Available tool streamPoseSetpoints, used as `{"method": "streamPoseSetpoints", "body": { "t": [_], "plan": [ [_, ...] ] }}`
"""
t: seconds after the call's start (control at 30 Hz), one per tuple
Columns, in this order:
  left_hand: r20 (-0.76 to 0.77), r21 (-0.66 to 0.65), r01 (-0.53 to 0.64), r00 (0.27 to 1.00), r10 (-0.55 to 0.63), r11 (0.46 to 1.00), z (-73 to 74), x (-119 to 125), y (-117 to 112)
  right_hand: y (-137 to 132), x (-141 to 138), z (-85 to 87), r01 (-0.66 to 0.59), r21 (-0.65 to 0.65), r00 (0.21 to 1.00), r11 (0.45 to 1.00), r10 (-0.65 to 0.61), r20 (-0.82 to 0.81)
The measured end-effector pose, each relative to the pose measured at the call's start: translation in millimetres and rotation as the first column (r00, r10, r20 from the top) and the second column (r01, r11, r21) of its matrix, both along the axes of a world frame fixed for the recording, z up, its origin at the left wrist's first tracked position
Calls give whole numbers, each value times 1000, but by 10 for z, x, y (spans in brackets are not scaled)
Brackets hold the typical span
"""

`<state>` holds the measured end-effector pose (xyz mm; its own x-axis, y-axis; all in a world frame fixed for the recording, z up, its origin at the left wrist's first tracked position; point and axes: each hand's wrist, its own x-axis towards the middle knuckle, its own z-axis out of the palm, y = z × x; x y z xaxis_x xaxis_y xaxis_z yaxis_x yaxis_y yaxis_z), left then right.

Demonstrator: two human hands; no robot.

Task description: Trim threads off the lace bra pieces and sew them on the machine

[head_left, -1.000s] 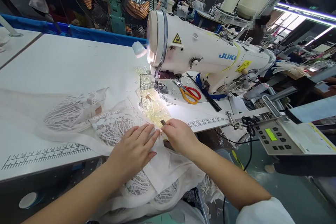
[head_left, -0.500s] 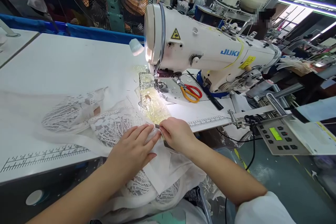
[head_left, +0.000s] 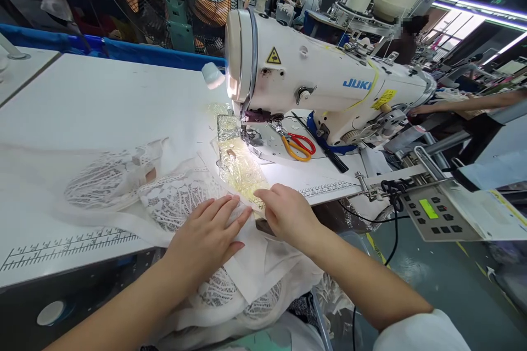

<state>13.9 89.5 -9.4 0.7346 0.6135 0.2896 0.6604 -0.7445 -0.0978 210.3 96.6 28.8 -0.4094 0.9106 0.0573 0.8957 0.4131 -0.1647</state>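
Note:
My left hand (head_left: 212,230) lies over a white lace garment (head_left: 177,197), its fingers stretched out on the cloth and its thumb apart. Close to its right is my right hand (head_left: 290,216), with the fingers curled in at the garment's edge. What those fingers hold, if anything, is hidden. Beyond the hands, a yellowish clear film (head_left: 241,167) covers the sewing machine's bed in front of the needle. The white sewing machine (head_left: 313,60) has its lamp lit. More white lace and cloth hang over the table edge below my hands.
Scissors with red and orange handles (head_left: 298,145) lie under the machine arm, beside a black stick-like tool (head_left: 329,148). A control panel (head_left: 438,211) stands at the right. Behind the table (head_left: 82,93) is a fan (head_left: 177,5). Another person's arm (head_left: 473,103) reaches in at the right.
My right hand has drawn slightly right, away from my left fingers, and the dark piece between them is out of sight. Another person's arm has come into view at the right.

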Motion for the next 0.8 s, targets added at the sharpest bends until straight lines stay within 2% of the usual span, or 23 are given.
{"method": "streamPoseSetpoints", "body": {
  "t": [0.13,0.27,0.37,0.43,0.53,0.6,0.67,0.8],
  "plan": [
    [38,46,47,998,-48,998,-10,-40,10,16,-64,-143,-91,56,995,994,89,34],
    [80,127,36,996,-46,991,-27,-104,28,109,-114,-237,-100,147,993,984,88,85],
    [81,194,-1,997,-15,981,-54,-181,31,225,15,-211,-15,231,997,973,-4,80],
    [57,226,24,998,-38,974,-67,-232,19,296,181,-158,89,296,992,951,-111,58],
    [37,184,39,998,-46,982,-72,-279,-13,358,401,-101,212,353,972,911,-233,17],
    [32,125,26,999,-30,992,-71,-290,-31,353,436,-104,237,348,967,907,-255,8],
    [22,85,18,1000,-20,996,-71,-294,-43,309,365,-126,190,303,978,934,-207,26],
    [45,26,24,999,-25,999,-60,-299,-58,172,75,-116,22,197,998,980,-33,53]
  ]
}}
